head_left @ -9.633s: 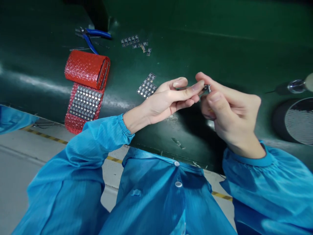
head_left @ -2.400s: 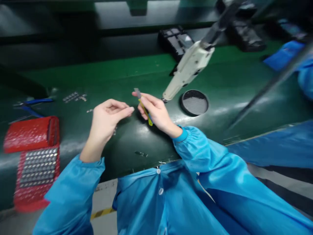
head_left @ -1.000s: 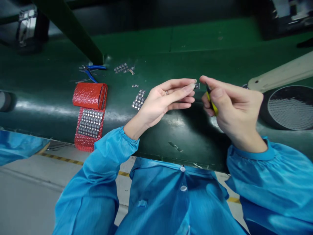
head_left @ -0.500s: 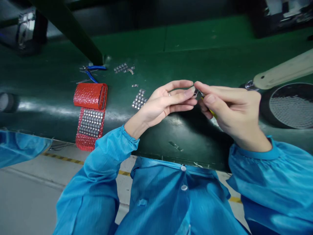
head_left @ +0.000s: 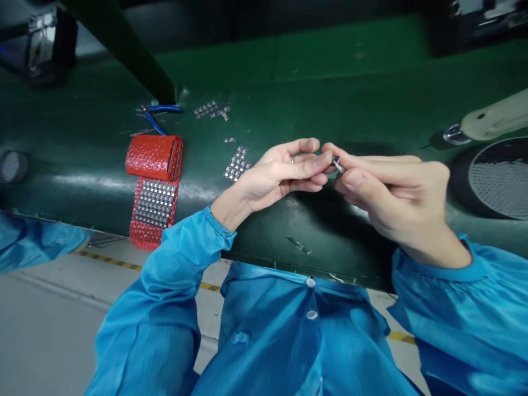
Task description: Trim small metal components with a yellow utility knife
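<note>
Over a dark green bench (head_left: 371, 110) at frame centre, we pinch a tiny silvery chip (head_left: 336, 161) where both hands meet: our left hand (head_left: 280, 176) presses thumb and fingers together on it, and our right hand (head_left: 391, 190) closes its fingertips on its other end. A chip panel (head_left: 237, 164) lies just left; red wrap (head_left: 154, 157) sits farther left.

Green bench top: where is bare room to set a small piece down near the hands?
Bare green bench top lies beyond both hands, between the chip strips and the cream tool. Crowded on the left: red bubble wrap, blue pliers, chip panel. A round mesh disc fills the right.
</note>
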`<state>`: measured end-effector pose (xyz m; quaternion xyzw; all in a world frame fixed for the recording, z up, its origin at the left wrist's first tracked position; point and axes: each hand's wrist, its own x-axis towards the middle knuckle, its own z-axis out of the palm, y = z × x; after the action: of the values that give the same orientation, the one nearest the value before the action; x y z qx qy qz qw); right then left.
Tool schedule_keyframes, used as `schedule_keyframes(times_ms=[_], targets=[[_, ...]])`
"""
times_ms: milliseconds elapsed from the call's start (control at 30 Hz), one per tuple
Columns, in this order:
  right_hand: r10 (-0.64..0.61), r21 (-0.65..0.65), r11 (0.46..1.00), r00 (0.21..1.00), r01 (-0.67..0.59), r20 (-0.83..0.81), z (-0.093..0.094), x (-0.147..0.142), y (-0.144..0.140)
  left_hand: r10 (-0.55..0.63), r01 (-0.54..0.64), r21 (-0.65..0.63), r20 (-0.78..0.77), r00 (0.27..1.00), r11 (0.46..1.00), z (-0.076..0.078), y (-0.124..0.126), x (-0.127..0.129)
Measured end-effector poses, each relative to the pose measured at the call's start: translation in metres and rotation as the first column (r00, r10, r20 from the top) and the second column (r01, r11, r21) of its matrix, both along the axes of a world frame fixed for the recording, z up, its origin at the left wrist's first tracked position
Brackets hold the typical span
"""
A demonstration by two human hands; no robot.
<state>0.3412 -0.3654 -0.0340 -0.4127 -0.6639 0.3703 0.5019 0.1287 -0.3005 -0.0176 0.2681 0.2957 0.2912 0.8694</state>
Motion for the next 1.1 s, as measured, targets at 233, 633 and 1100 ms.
schedule_keyframes(times_ms=[233, 633, 1100], targets=[[-0.065, 0.027, 0.997, 0.997, 0.066, -0.051, -0.005, -0.008, -0.004, 0.002, -0.003, -0.026, -0.03, 1.0, 1.0, -0.002, -0.002, 0.003], [-0.065, -0.089, 0.994, 0.997, 0.062, -0.031, -0.01, -0.004, 0.001, 0.017, -0.017, -0.1, -0.001, 1.0, 0.995, -0.01, 0.002, 0.003], [-0.059, -0.215, 0.976, 0.987, 0.026, -0.148, -0.003, -0.01, 0.0, -0.055, 0.055, -0.018, -0.01, 0.998, 0.998, -0.011, 0.002, 0.0]])
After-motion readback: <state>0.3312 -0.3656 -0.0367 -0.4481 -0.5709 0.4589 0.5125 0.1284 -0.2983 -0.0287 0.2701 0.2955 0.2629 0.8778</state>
